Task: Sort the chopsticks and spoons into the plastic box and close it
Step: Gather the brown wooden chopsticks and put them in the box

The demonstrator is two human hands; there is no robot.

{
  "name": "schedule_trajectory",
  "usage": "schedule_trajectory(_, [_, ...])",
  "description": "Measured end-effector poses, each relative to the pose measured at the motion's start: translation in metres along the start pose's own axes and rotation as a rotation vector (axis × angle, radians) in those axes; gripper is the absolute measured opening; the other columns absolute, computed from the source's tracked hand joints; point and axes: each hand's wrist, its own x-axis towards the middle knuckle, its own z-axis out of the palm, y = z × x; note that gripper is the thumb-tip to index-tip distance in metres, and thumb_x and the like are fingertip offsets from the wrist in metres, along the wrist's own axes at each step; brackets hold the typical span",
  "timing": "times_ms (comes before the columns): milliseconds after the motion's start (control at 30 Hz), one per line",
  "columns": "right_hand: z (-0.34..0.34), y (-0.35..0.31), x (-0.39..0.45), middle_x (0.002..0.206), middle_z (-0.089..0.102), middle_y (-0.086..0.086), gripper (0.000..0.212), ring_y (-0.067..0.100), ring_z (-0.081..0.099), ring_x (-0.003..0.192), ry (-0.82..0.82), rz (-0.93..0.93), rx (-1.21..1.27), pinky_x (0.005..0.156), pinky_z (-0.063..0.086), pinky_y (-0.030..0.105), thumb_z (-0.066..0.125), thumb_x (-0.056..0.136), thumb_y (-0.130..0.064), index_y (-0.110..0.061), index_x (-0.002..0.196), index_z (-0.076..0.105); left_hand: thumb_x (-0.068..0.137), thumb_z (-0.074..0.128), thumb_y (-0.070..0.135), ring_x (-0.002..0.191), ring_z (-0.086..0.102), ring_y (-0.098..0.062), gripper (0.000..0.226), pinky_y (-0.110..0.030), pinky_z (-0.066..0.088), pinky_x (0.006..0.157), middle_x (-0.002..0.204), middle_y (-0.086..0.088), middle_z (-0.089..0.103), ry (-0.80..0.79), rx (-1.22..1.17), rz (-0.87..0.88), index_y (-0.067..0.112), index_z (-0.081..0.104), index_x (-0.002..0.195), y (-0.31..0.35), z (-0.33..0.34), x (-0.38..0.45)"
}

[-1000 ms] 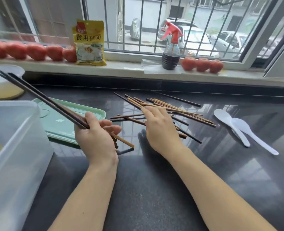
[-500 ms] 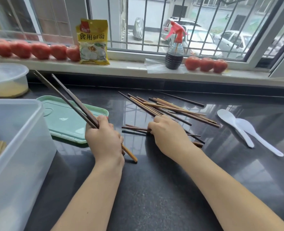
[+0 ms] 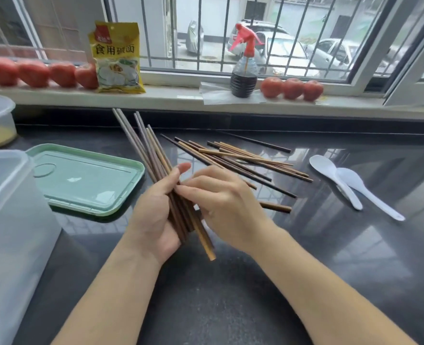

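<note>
We see a dark bench below a window. Our left hand (image 3: 156, 207) has its grip wrapped round a bundle of chopsticks (image 3: 153, 168), whose long axis runs from about five o'clock, at the thick ends near the wrist, up to eleven o'clock at the tips. Our right hand (image 3: 226, 207) touches the bundle from the three o'clock side with fingers curled; we cannot tell whether it pinches a stick. The plastic box (image 3: 9, 220) stands open at nine o'clock from the bundle, nearer the left hand, with its green lid (image 3: 86, 180) lying flat between them. Loose chopsticks (image 3: 243, 160) lie scattered at two o'clock, and two white spoons (image 3: 350, 183) at three o'clock, nearer the right hand.
</note>
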Motion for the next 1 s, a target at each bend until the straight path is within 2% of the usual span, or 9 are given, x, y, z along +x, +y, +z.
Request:
schedule_trajectory(100, [0.003,-0.008,0.003,0.121,0.071,0.009,0.04,0.026,0.058,0.123,-0.042,0.119,0.208,0.101,0.051,0.039,0.065,0.091,0.004,-0.006,0.131,0.066,0.108,0.047,0.029,0.09,0.076,-0.027,0.02,-0.041,0.061,0.066,0.107,-0.01,0.076,0.08,0.083,0.248,0.016,0.062,0.104,0.008,-0.002,0.0])
schedule_trajectory(200, [-0.01,0.002,0.004,0.119,0.067,0.003,0.041,0.021,0.056,0.117,0.025,0.418,0.19,0.102,0.047,0.032,0.068,0.092,-0.006,-0.011,0.133,0.062,0.108,0.049,0.027,0.064,0.066,-0.03,0.012,-0.042,0.055,0.062,0.08,-0.007,0.067,0.161,0.46,0.836,0.021,0.055,0.099,0.012,-0.004,-0.003])
schedule_trajectory(300, [-0.024,0.029,-0.006,0.116,0.062,-0.004,0.025,0.018,0.052,0.111,-0.451,0.687,-0.067,0.096,0.048,0.035,0.065,0.097,-0.029,-0.025,0.121,0.065,0.107,0.051,0.028,0.057,0.049,-0.024,0.016,-0.042,0.044,0.055,0.066,0.001,0.047,0.188,0.831,1.049,0.029,0.052,0.092,-0.001,-0.009,0.002])
schedule_trajectory(367, [-0.029,0.037,-0.012,0.112,0.059,-0.003,0.017,0.021,0.055,0.106,-0.676,0.779,-0.023,0.088,0.048,0.036,0.061,0.098,-0.032,-0.026,0.113,0.063,0.106,0.053,0.028,0.059,0.048,-0.017,0.017,-0.04,0.042,0.058,0.066,0.002,0.046,0.238,1.065,0.995,0.026,0.053,0.089,-0.018,-0.016,0.013])
schedule_trajectory(500, [-0.024,0.035,-0.011,0.11,0.058,0.0,0.007,0.022,0.056,0.101,-0.672,0.803,-0.052,0.079,0.045,0.034,0.053,0.101,-0.019,-0.02,0.105,0.059,0.105,0.053,0.033,0.059,0.056,-0.017,0.018,-0.053,0.055,0.063,0.066,0.007,0.053,0.35,1.034,0.769,0.027,0.054,0.089,-0.027,-0.021,0.02])
schedule_trajectory(667, [-0.031,0.018,0.009,0.093,0.061,-0.013,0.007,0.004,0.058,0.086,0.165,0.977,0.394,0.071,0.046,0.017,0.057,0.102,-0.019,-0.025,0.101,0.059,0.107,0.05,0.023,0.09,0.077,-0.024,0.008,-0.048,0.062,0.065,0.1,-0.005,0.077,0.244,0.389,0.392,0.018,0.056,0.106,-0.023,-0.003,0.012])
schedule_trajectory(733, [-0.022,-0.004,0.017,0.09,0.065,-0.011,0.007,0.002,0.063,0.085,0.301,0.95,0.562,0.073,0.051,0.015,0.063,0.098,-0.017,-0.023,0.1,0.063,0.106,0.052,0.021,0.092,0.076,-0.027,0.011,-0.043,0.061,0.061,0.109,-0.009,0.076,0.115,0.27,0.228,0.015,0.059,0.111,-0.031,0.006,0.01])
schedule_trajectory(867, [0.008,-0.019,0.014,0.086,0.067,-0.011,0.007,0.006,0.063,0.087,0.199,0.9,0.41,0.079,0.055,0.028,0.065,0.097,-0.024,-0.024,0.095,0.071,0.105,0.053,0.022,0.077,0.073,-0.025,0.025,-0.037,0.061,0.061,0.091,-0.011,0.072,-0.003,0.14,0.1,0.011,0.065,0.125,-0.035,0.01,0.007])
schedule_trajectory(1000, [0.0,-0.001,0.006,0.103,0.069,-0.011,0.018,0.007,0.052,0.106,0.004,0.803,0.453,0.089,0.038,0.012,0.059,0.101,-0.026,-0.028,0.105,0.077,0.107,0.049,0.021,0.065,0.068,-0.025,0.017,-0.041,0.057,0.059,0.095,-0.015,0.073,0.108,0.226,0.239,0.014,0.061,0.118,-0.03,0.001,0.01])
